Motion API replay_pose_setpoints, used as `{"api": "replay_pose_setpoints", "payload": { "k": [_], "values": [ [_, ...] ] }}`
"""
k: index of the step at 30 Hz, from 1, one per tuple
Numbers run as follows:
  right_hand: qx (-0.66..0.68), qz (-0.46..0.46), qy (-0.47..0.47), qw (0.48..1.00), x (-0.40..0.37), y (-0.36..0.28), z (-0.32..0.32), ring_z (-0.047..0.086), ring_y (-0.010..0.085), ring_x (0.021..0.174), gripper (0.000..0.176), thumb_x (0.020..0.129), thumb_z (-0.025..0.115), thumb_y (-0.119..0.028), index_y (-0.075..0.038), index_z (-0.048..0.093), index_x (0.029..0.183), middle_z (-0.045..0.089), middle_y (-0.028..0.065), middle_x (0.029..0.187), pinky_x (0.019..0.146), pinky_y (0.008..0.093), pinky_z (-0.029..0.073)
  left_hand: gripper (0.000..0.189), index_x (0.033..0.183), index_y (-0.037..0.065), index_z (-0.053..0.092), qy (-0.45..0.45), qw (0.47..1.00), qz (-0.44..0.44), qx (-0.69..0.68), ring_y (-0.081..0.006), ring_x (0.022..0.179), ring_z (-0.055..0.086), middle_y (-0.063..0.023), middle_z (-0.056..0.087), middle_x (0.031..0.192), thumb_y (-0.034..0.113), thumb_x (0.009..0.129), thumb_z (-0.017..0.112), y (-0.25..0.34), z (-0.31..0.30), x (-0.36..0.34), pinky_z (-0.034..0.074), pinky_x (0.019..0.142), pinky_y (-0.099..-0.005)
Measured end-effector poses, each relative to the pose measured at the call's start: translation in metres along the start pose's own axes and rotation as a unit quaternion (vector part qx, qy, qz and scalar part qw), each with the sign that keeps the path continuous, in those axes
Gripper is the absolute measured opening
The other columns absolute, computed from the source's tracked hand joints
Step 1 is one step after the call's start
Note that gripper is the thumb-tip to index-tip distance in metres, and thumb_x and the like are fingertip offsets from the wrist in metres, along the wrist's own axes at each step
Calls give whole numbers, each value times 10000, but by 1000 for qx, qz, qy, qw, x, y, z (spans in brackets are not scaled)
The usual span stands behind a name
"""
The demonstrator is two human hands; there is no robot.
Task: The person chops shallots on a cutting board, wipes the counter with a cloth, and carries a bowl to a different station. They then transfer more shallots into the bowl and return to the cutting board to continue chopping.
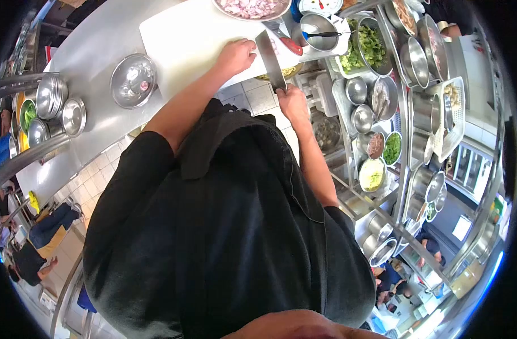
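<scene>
My right hand [293, 105] is closed round the handle of a cleaver [271, 61], whose broad blade points away from me at the edge of a white cutting board [182, 42]. On the board, left of the blade, lies my left hand [236, 57] with its fingers curled; what they hold, if anything, is too small to make out. Beyond the hands stands a bowl of chopped pinkish pieces [252, 8]. A red-handled tool [291, 45] rests just right of the blade.
A steel bowl [133, 81] with a small piece inside stands left of the board. Metal racks on the right hold bowls of chopped greens [371, 48] and other food. Stacked bowls [51, 96] stand far left. Other people [33, 263] are in the background.
</scene>
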State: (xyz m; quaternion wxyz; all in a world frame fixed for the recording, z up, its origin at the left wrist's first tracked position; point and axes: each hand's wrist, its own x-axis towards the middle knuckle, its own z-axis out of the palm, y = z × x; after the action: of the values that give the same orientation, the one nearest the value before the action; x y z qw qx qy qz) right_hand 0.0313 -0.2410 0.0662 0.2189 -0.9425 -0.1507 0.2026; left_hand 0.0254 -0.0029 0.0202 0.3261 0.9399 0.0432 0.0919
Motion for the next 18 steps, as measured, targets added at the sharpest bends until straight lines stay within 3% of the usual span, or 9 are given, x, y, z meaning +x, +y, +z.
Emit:
{"api": "replay_pose_setpoints", "payload": {
  "k": [2,5,8,11,18],
  "values": [
    [11,-2,-8,1000,-5,-3,-3,635,452,985,321,903,592,-297,-4,669,1012,676,275,976,876,511,499,257,1044,34,664,-34,994,-94,-34,-309,888,667,-146,670,955,159,822,699,8,-1,0,526,775,-383],
    [27,3,-14,1000,-13,-9,-7,633,457,976,316,902,593,-290,3,667,992,672,281,969,871,516,496,255,1052,44,667,-57,990,-123,-37,-295,888,668,-131,670,963,144,821,704,13,-10,-7,531,765,-383],
    [30,8,-7,1000,-16,-10,-3,632,461,972,313,901,593,-288,5,666,984,671,283,968,869,522,493,216,1034,52,664,57,996,18,-67,-291,899,666,-116,673,985,116,830,695,-10,2,-13,534,784,-382],
    [29,8,-7,1000,-17,-13,-4,632,463,969,307,902,591,-287,1,662,983,674,280,965,869,527,492,152,993,47,662,98,983,149,-48,-289,896,658,-103,669,981,71,844,670,-24,7,-7,536,800,-381],
    [-22,1,-8,1000,-16,-22,-2,644,460,949,290,911,578,-283,-11,653,976,679,275,929,856,527,504,68,921,33,671,60,978,197,-32,-280,921,657,-97,675,996,56,860,652,-36,7,-2,540,828,-362]
  ]
}}
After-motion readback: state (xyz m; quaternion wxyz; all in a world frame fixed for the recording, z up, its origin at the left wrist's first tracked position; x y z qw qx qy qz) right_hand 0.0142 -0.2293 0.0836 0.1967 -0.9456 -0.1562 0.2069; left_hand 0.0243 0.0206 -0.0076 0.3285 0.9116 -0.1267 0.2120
